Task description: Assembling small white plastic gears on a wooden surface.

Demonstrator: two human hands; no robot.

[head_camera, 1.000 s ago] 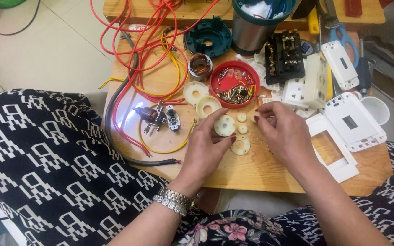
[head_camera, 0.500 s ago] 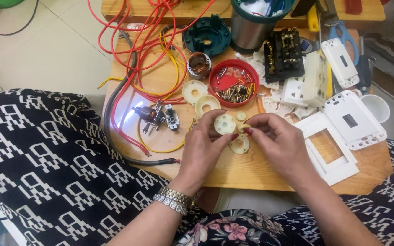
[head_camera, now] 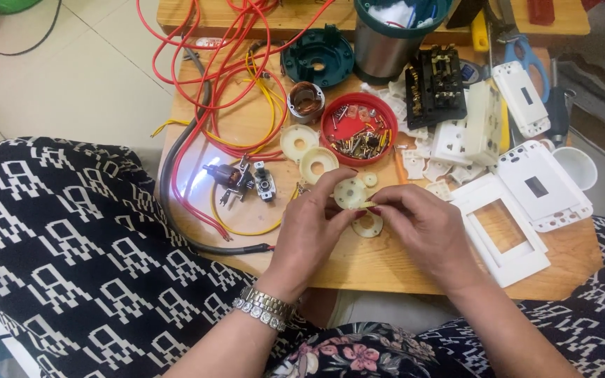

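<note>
Wooden counter [head_camera: 386, 259], low and pale, carries the whole lot beside a lap in black-and-white patterned cloth [head_camera: 71, 238]. Red wires [head_camera: 211, 77] loop in a tangle across its far left part, with yellow wires [head_camera: 246, 140] among them and a thick grey cable [head_camera: 169, 182] curving down the left edge. Steel cylinder with a teal rim [head_camera: 386, 42] stands at the far edge; a teal round housing [head_camera: 316, 56] lies just left of it. White switch plates [head_camera: 544, 185] and an open white frame [head_camera: 502, 234] lie at the right, near a black terminal block [head_camera: 435, 87] and a white cup [head_camera: 574, 166]. Red round lid [head_camera: 358, 129] holds screws and small brass parts; a copper coil ring [head_camera: 306, 101] sits just beside it. Small motor armature [head_camera: 236, 178] lies left of the hands. Two cream discs [head_camera: 309, 150] rest near the red lid, a third [head_camera: 369, 225] under the hands. Left hand [head_camera: 309, 231], a metal watch [head_camera: 264, 308] on its wrist, has its grip closed on a cream plastic disc [head_camera: 350, 192], held just above the counter near its middle. Right hand [head_camera: 421, 224] pinches a small pale yellow piece [head_camera: 367, 204], its grip closed, touching the disc's lower edge.
</note>
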